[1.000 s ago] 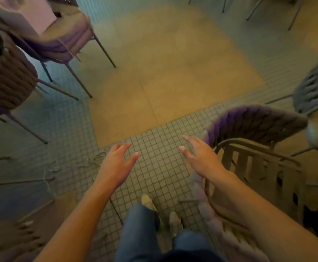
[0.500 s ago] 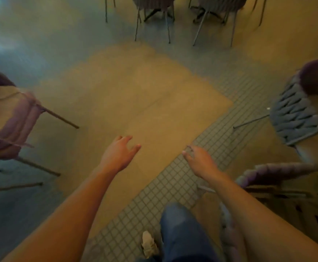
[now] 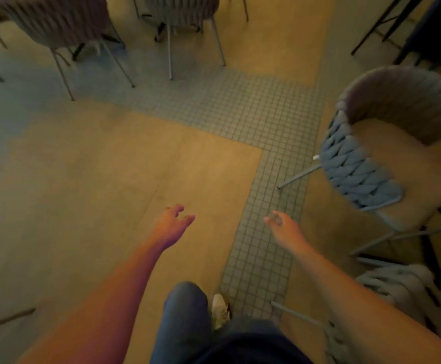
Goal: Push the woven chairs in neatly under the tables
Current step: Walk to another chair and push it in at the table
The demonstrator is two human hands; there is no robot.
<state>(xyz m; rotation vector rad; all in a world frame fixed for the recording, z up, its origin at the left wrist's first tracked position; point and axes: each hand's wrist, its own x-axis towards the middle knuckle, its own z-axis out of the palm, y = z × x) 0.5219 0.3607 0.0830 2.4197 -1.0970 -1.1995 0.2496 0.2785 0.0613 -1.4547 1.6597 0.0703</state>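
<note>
4 woven chairs were in view: 1 at the upper left point(image 3: 56, 22), 1 at the top centre point(image 3: 185, 9), 1 at the right point(image 3: 366, 164) and 1 at the lower right point(image 3: 398, 285), partly cut off. 2 bare hands showed, the left hand point(image 3: 172, 227) and the right hand point(image 3: 285, 229). 1 shoe point(image 3: 220, 310) was visible.

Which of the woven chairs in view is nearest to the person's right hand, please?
The blue-grey woven chair at the right, seat facing the camera, is nearest the right hand; the two chairs at the top stand far across the floor.
</note>
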